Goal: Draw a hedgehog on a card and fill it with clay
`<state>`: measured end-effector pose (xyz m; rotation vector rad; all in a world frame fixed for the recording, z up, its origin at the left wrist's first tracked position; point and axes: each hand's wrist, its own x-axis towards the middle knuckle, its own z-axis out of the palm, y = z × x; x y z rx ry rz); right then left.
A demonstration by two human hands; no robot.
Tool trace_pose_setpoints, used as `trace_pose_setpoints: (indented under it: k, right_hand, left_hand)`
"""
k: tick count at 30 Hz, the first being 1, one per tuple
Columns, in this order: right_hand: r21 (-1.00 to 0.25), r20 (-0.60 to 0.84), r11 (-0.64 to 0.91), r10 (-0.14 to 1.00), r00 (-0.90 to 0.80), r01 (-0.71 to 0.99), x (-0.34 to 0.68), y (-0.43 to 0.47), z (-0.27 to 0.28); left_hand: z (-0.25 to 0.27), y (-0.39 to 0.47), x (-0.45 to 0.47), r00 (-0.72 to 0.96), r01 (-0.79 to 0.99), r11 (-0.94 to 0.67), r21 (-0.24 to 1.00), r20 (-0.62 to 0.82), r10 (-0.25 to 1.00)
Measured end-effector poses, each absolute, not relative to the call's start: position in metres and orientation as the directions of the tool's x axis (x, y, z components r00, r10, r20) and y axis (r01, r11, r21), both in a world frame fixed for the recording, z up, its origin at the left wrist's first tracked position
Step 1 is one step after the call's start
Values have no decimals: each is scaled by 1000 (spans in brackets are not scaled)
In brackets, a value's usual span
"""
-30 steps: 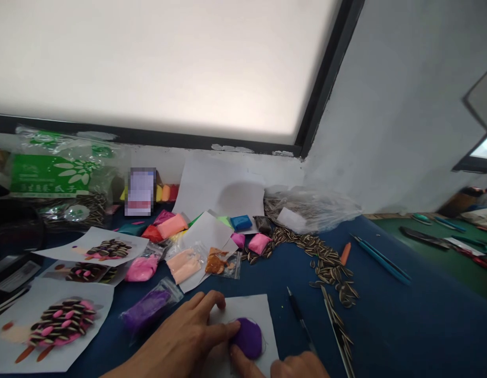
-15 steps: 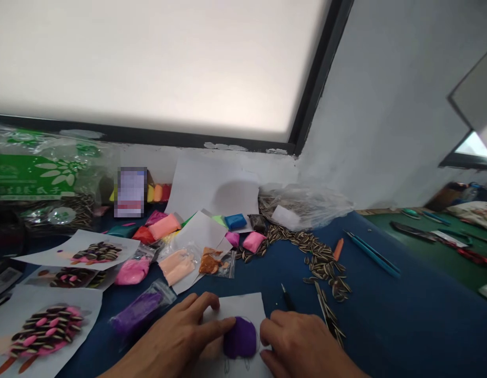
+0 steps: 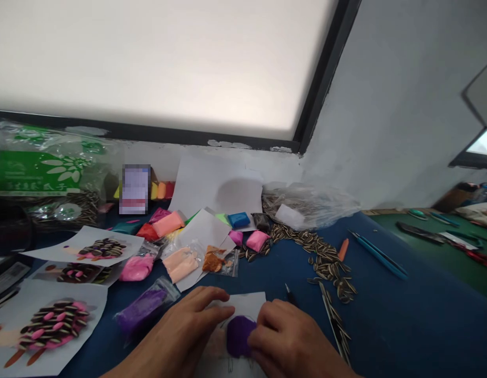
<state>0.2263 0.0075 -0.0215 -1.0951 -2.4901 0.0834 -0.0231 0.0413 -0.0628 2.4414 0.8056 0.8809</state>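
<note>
A flattened piece of purple clay (image 3: 240,336) lies on a white sheet of paper (image 3: 249,300) with pencil lines, close in front of me. My left hand (image 3: 192,325) rests on the sheet to the left of the clay, its fingers stretched out and holding nothing. Beside the left fingers, pale clay shows faintly on the paper. On the other side, my right hand (image 3: 285,336) is closed, with its curled fingertips at the clay's right edge; the tips themselves are partly hidden. A bag of purple clay (image 3: 144,310) lies left of my left wrist.
Printed pictures (image 3: 56,328) of seed-covered hedgehogs lie at left. Behind are bagged clays, such as a peach one (image 3: 182,262). Sunflower seeds (image 3: 325,257) trail down the right, near a pen (image 3: 291,295), a metal tool (image 3: 333,320) and blue tweezers (image 3: 379,254).
My right hand has moved left onto the purple clay's right edge. My left index finger has drawn back from the clay's top left. The view has shifted slightly.
</note>
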Motion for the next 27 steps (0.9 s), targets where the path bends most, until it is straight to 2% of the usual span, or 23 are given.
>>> trace_pose_setpoints:
  k: [4,7,11,13,16,19,24,26,27]
  right_hand:
    - [-36,550,723,591,-590,690,216,9,-39]
    - [7,558,712,580,-594,702,216,9,-40]
    - [-30,472,741,602,-644,671,227,6,-31]
    - [-71,504,744,602,-620,665,230,4,-34]
    - [-73,609,741,563,-559,667,228,3,-46]
    - [-41,624,770,518,-586,637,225,5,-53]
    - [-95,630,839,468,-620,536,224,7,-48]
    - [-87,725,842,420,-545,533,224,9,-51]
    - [-58,724,848,399,-563,526,225,9,-54]
  left_hand:
    - [-58,44,-20,652,270,-729,629,437,619]
    - [-52,42,-19,648,248,-715,654,436,624]
    - [-48,38,-21,691,345,-661,667,296,660]
    - [-54,38,-21,709,398,-660,638,243,662]
    - [-74,43,-18,736,393,-717,576,271,621]
    - [-92,46,-15,731,379,-749,543,320,602]
    - [-91,45,-16,730,396,-723,566,283,622]
    - [-91,44,-17,715,374,-733,568,327,618]
    - [-92,45,-17,710,363,-738,568,344,615]
